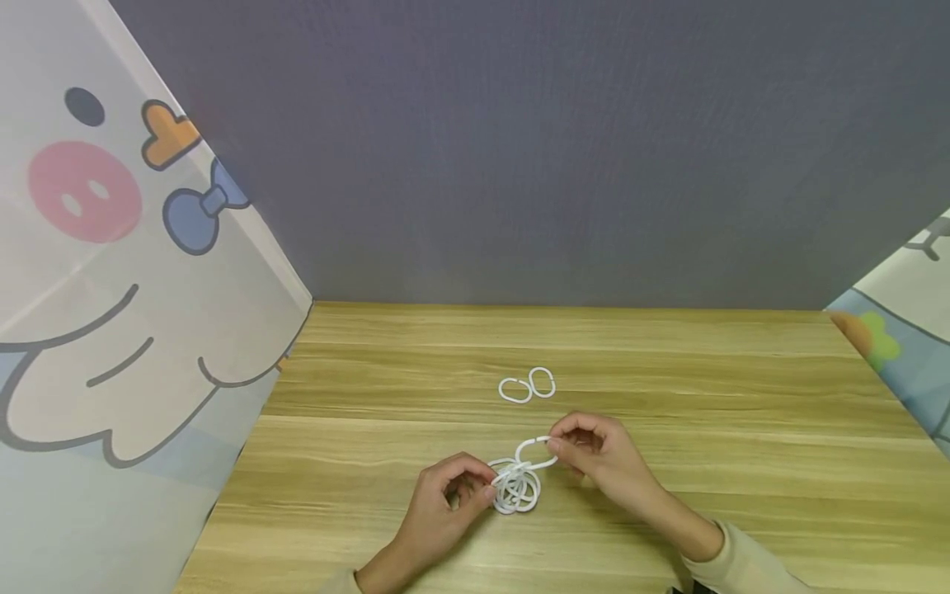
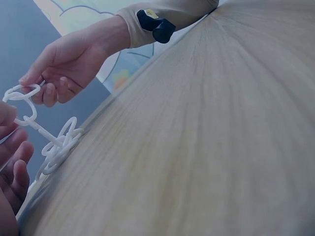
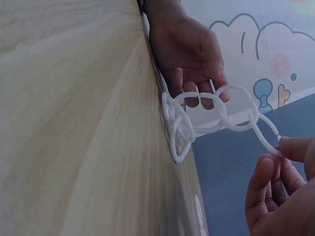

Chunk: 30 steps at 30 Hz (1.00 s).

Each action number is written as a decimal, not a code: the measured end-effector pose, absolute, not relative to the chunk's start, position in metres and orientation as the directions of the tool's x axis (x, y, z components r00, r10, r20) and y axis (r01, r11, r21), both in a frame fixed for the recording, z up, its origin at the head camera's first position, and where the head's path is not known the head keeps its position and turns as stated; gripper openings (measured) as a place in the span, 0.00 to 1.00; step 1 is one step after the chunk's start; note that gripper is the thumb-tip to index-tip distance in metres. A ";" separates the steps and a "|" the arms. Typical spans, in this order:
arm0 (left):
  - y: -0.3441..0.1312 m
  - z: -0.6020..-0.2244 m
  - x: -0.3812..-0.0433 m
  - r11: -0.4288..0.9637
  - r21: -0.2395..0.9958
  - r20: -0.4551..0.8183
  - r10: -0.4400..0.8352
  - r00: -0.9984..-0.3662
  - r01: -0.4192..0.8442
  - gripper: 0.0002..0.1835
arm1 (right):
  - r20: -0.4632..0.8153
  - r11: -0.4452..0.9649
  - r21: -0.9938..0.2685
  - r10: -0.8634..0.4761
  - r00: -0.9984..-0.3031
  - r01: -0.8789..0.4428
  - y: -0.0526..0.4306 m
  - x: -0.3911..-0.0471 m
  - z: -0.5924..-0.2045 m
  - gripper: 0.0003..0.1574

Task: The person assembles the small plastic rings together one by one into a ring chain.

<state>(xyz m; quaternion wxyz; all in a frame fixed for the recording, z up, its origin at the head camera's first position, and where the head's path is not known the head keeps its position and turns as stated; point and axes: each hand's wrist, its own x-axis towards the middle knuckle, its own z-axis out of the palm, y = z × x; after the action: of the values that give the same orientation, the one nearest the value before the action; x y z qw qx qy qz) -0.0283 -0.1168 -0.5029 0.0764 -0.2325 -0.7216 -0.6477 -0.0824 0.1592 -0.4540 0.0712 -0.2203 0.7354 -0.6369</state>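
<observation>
White oval plastic rings are linked into a chain, bunched in a small heap on the table below both hands. My left hand pinches one ring of this chain between thumb and fingers. From the other side, my right hand holds the end ring by its far end, between thumb and index finger. In the right wrist view this end ring hooks through the ring that the left hand pinches, and a small gap shows in it near the right fingertips. The lower links rest on the tabletop.
Two loose white rings lie side by side on the wood-grain table, beyond the hands. A grey panel rises behind the table. Cartoon-printed panels flank the left and right sides.
</observation>
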 end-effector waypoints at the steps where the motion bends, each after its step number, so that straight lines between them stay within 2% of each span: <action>1: -0.117 -0.503 -0.028 0.052 0.899 0.412 0.239 -0.879 0.435 0.09 | 0.172 0.092 -0.969 -0.412 -0.895 -0.229 0.159 -0.082 -0.454 0.02; 7: -0.118 -0.504 -0.029 0.043 0.891 0.426 0.258 -0.867 0.451 0.07 | 0.162 0.073 -0.975 -0.417 -0.895 -0.210 0.157 -0.081 -0.453 0.02; 13: -0.118 -0.503 -0.028 0.040 0.894 0.420 0.274 -0.865 0.447 0.11 | 0.182 0.049 -0.973 -0.430 -0.884 -0.224 0.157 -0.080 -0.456 0.03; 22: -0.117 -0.503 -0.028 0.053 0.908 0.394 0.225 -0.891 0.415 0.08 | 0.210 0.068 -0.961 -0.444 -0.871 -0.266 0.154 -0.076 -0.458 0.05; 30: -0.118 -0.503 -0.028 0.030 0.902 0.416 0.201 -0.887 0.430 0.08 | 0.182 0.059 -0.969 -0.481 -0.858 -0.239 0.149 -0.071 -0.461 0.04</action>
<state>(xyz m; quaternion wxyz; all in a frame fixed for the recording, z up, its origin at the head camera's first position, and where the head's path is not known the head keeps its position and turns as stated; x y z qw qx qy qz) -0.0278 -0.1177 -0.5034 0.0866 -0.2216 -0.7123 -0.6603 -0.0713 0.1494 -0.4608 0.0947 -0.2495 0.7215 -0.6389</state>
